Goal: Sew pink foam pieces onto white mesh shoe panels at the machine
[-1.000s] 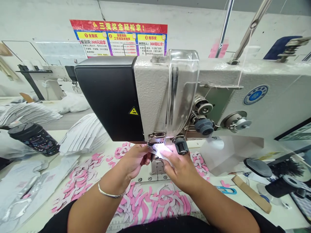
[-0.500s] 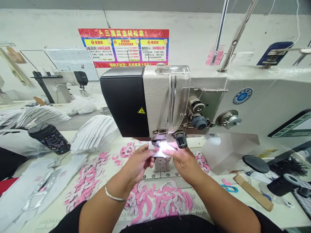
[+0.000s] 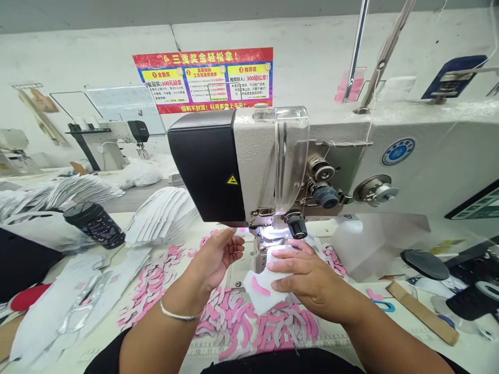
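In the head view, a white fabric piece (image 3: 264, 297) with a pink curved strip on it hangs just in front of the sewing machine (image 3: 253, 161). My right hand (image 3: 302, 270) grips its right side, fingers laid across the front and the thumb hidden. The piece's upper end reaches the lit needle area. Left of the needle, my left hand (image 3: 218, 257) is half curled with a gap between thumb and fingers, and I see nothing in it. Loose pink and grey curved strips (image 3: 249, 322) lie heaped below both hands.
More strips (image 3: 150, 285) spread to the left. Behind them stand a stack of white pieces (image 3: 159, 215) and a dark tumbler (image 3: 95, 223). On the right lie a brown strip (image 3: 423, 314), a blue tool (image 3: 384, 305) and a black thread spool (image 3: 473, 300).
Both hands were together at the needle, holding the white piece. The right hand has drawn it toward me and down; the left has let go and moved left. The view has shifted slightly.
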Demonstrator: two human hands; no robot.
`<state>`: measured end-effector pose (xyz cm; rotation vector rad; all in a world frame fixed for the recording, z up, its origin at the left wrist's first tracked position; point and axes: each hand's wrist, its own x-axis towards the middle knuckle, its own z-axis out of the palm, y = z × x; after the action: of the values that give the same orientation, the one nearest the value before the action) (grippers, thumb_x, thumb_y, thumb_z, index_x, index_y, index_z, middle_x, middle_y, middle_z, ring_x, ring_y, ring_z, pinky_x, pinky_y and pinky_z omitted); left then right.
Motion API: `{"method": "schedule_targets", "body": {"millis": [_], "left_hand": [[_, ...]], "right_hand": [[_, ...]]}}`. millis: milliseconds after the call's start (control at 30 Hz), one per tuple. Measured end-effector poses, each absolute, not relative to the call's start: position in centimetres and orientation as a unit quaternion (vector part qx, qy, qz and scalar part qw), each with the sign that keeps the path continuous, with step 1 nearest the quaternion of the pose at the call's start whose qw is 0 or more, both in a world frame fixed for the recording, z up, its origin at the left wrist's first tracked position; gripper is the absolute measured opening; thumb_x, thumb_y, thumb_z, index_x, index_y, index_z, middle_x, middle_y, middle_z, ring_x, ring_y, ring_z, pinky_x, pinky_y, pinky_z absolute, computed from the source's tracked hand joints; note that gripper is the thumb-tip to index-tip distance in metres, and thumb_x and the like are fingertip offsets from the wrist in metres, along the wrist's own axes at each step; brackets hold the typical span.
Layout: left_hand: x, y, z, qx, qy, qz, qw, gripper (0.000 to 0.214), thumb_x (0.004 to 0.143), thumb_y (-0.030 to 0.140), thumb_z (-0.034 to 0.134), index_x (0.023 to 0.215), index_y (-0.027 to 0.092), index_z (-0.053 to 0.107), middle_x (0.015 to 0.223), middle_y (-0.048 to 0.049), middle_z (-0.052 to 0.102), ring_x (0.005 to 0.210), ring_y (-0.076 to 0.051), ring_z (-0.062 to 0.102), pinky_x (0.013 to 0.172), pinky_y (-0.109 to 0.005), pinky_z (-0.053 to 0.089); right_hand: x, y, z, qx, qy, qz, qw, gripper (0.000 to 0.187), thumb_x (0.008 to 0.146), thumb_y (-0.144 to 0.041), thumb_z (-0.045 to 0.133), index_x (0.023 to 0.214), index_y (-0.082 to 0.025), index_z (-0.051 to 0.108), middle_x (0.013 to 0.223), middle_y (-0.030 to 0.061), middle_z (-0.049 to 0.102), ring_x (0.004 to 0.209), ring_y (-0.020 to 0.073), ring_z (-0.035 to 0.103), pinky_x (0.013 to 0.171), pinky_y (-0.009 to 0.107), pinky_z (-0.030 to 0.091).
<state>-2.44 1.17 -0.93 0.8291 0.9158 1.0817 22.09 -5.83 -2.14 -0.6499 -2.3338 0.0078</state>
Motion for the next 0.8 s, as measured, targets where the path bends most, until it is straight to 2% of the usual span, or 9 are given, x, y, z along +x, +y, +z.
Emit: {"method": "schedule_targets", "body": {"millis": [100, 200, 267, 367, 500, 633, 733, 800], "left_hand": [[-1.8, 1.7, -1.0, 0.395, 0.417, 0.476, 0.666, 0.021, 0.076, 0.029, 0.077, 0.079, 0.015, 0.062, 0.066, 0.001, 0.059, 0.058, -0.008, 0.055, 0.054, -0.018, 0.046], [-1.7, 1.1, -1.5, 0.391, 0.417, 0.473, 0.67, 0.022, 0.077, 0.029, 0.076, 0.078, 0.017, 0.059, 0.06, 0.0038, 0.055, 0.051, -0.006, 0.05, 0.048, -0.016, 0.042], [-1.9, 0.4, -1.9, 0.382, 0.425, 0.47, 0.673, 0.024, 0.077, 0.028, 0.077, 0.076, 0.018, 0.055, 0.059, 0.0044, 0.055, 0.05, -0.006, 0.05, 0.047, -0.015, 0.041], [-2.5, -0.9, -2.3, 0.387, 0.423, 0.457, 0.68, 0.022, 0.078, 0.025, 0.074, 0.077, 0.019, 0.053, 0.061, 0.004, 0.057, 0.053, -0.007, 0.052, 0.05, -0.017, 0.043], [-3.3, -2.7, -2.7, 0.428, 0.415, 0.417, 0.687, 0.015, 0.083, 0.027, 0.069, 0.087, 0.018, 0.058, 0.067, 0.0026, 0.059, 0.056, -0.007, 0.052, 0.054, -0.018, 0.042], [-4.3, -3.6, -2.7, 0.461, 0.414, 0.379, 0.688, 0.019, 0.084, 0.033, 0.069, 0.09, 0.017, 0.06, 0.074, 0.0007, 0.061, 0.064, -0.008, 0.054, 0.062, -0.021, 0.043], [-6.1, -3.4, -2.5, 0.492, 0.444, 0.402, 0.631, 0.024, 0.085, 0.039, 0.066, 0.079, 0.018, 0.055, 0.073, 0.0011, 0.06, 0.066, -0.01, 0.053, 0.066, -0.023, 0.043], [-7.9, -3.2, -2.6, 0.521, 0.511, 0.426, 0.536, 0.025, 0.085, 0.041, 0.065, 0.077, 0.019, 0.054, 0.071, 0.0023, 0.057, 0.065, -0.011, 0.051, 0.065, -0.024, 0.042]], "right_hand": [[22.7, -6.3, -2.1, -0.246, -0.91, 0.055, 0.33, 0.025, 0.091, -0.015, 0.055, 0.108, -0.029, 0.067, 0.125, -0.002, 0.067, 0.13, 0.0172, 0.051, 0.119, 0.044, 0.017], [23.1, -6.4, -2.1, -0.266, -0.892, 0.089, 0.354, 0.03, 0.091, -0.033, 0.058, 0.12, -0.027, 0.063, 0.136, 0.0039, 0.059, 0.132, 0.0222, 0.048, 0.117, 0.046, 0.027], [22.8, -6.0, -2.2, -0.339, -0.861, 0.058, 0.375, 0.037, 0.092, -0.036, 0.057, 0.128, -0.025, 0.058, 0.138, 0.0078, 0.057, 0.132, 0.0248, 0.048, 0.113, 0.047, 0.033], [21.8, -5.3, -2.6, -0.441, -0.824, -0.01, 0.355, 0.037, 0.094, -0.025, 0.054, 0.131, -0.025, 0.056, 0.134, 0.0091, 0.06, 0.127, 0.0264, 0.052, 0.109, 0.049, 0.036], [20.7, -4.6, -3.2, -0.425, -0.817, -0.046, 0.388, 0.03, 0.092, -0.011, 0.05, 0.117, -0.023, 0.062, 0.124, 0.0079, 0.065, 0.117, 0.024, 0.058, 0.102, 0.046, 0.041], [20.7, -4.1, -3.5, -0.411, -0.812, -0.056, 0.41, 0.027, 0.091, -0.009, 0.05, 0.111, -0.022, 0.063, 0.119, 0.0083, 0.067, 0.115, 0.0246, 0.059, 0.099, 0.047, 0.043], [21.5, -4.8, -3.8, -0.397, -0.82, -0.059, 0.408, 0.029, 0.091, -0.009, 0.052, 0.115, -0.022, 0.062, 0.12, 0.0089, 0.065, 0.115, 0.0256, 0.058, 0.103, 0.051, 0.04], [22.2, -5.9, -4.1, -0.364, -0.823, -0.074, 0.43, 0.033, 0.088, -0.007, 0.056, 0.116, -0.022, 0.062, 0.121, 0.0097, 0.064, 0.116, 0.0261, 0.057, 0.103, 0.05, 0.04]]}}
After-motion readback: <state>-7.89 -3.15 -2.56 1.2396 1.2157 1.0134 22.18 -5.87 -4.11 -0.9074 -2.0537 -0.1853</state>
